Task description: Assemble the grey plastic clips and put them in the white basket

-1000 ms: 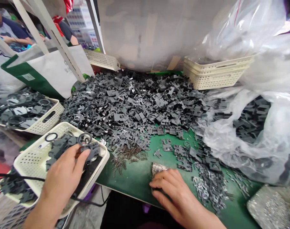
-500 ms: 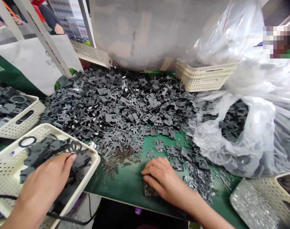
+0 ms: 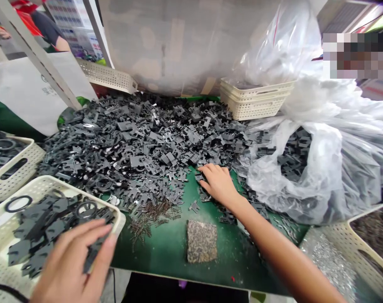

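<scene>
My left hand (image 3: 80, 256) hovers over the near edge of a cream perforated basket (image 3: 120, 223) at the left, fingers apart and nothing visible in them. Inside lie dark grey plastic parts (image 3: 52, 214) and black rings (image 3: 18, 203). My right hand (image 3: 219, 183) reaches to small grey plastic parts (image 3: 204, 194) in the middle of the green table, thumb and fingers spread around one of them; it still lies on the table. Nearer me sits a square speckled stone block (image 3: 202, 240), with nothing on it. Left of the block are loose brown springs (image 3: 151, 216).
A large heap of grey parts (image 3: 141, 139) covers the back of the table. Clear plastic bags (image 3: 330, 181) spread at the right, beside a basket (image 3: 342, 240). Stacked baskets (image 3: 257, 103) stand at the back. A person's arm (image 3: 62, 44) shows at upper left.
My right hand has left the stone block, uncovering it, and moved forward to the grey parts. My left hand's fingers have opened, and it has drawn back slightly toward me. The view has shifted right.
</scene>
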Tool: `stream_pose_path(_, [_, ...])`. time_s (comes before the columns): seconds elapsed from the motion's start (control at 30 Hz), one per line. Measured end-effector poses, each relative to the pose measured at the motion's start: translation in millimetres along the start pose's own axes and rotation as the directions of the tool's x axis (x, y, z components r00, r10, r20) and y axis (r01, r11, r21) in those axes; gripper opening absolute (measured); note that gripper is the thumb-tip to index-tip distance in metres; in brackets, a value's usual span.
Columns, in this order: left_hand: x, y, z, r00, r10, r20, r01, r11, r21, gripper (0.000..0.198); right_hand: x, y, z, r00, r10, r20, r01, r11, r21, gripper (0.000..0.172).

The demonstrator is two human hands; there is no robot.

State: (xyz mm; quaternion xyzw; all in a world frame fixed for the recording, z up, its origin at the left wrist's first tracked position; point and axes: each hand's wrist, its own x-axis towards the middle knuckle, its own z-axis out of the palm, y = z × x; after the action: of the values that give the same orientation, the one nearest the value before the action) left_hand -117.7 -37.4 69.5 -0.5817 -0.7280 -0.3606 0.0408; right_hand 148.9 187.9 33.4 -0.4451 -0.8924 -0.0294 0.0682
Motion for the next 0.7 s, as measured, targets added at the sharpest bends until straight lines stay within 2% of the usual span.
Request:
stream_pose_path(0.07, [-3,24,13.4,0.983,0.157,0.093,-0.151,0.986,-0.067,0.014,-8,13,-5,0.997,0.065,-0.038,-0.065,0.998,-0.007,0.029])
stream_pose_path(0.13, [-6,43,31.0,0.943,0.283,0.176,-0.260,0.955,-0.142,0.013,-17,24,-11,0.988,0.134,-0.076,-0.136,0.990,-0.021,0.032])
stream_pose_path(0.23, [-9,64,58.9,0.894,0.374,0.248,-0.316,0.917,-0.244,0.014,-34,31,-18,0.978,0.176,-0.111,-0.180,0.983,-0.021,0.035])
stream_pose_path(0.33, [-13,80,78.7,0.857,0.406,0.317,-0.314,0.900,-0.304,0.013,-50,20,-18,1.000,0.000,0.010,-0.001,0.998,0.067,0.016])
stream_pose_path(0.4, [-17,86,85.4,0.841,0.413,0.350,-0.307,0.896,-0.321,0.012,-58,10,-18,0.989,-0.115,0.094,0.103,0.987,0.127,0.008])
stream_pose_path(0.5, [-21,86,89.8,0.841,0.399,0.365,-0.292,0.903,-0.315,0.013,-71,-6,-25,0.988,-0.116,0.098,0.094,0.973,0.210,0.009])
stream_pose_path(0.63, [-18,78,100.4,0.859,0.347,0.377,-0.257,0.928,-0.270,0.018,-100,-37,-35,0.981,-0.176,0.077,0.126,0.893,0.432,0.014])
stream_pose_path(0.7, [-10,77,110.8,0.854,0.328,0.403,-0.248,0.939,-0.238,0.024,-116,-57,-32,0.979,-0.193,0.072,0.145,0.892,0.428,0.017])
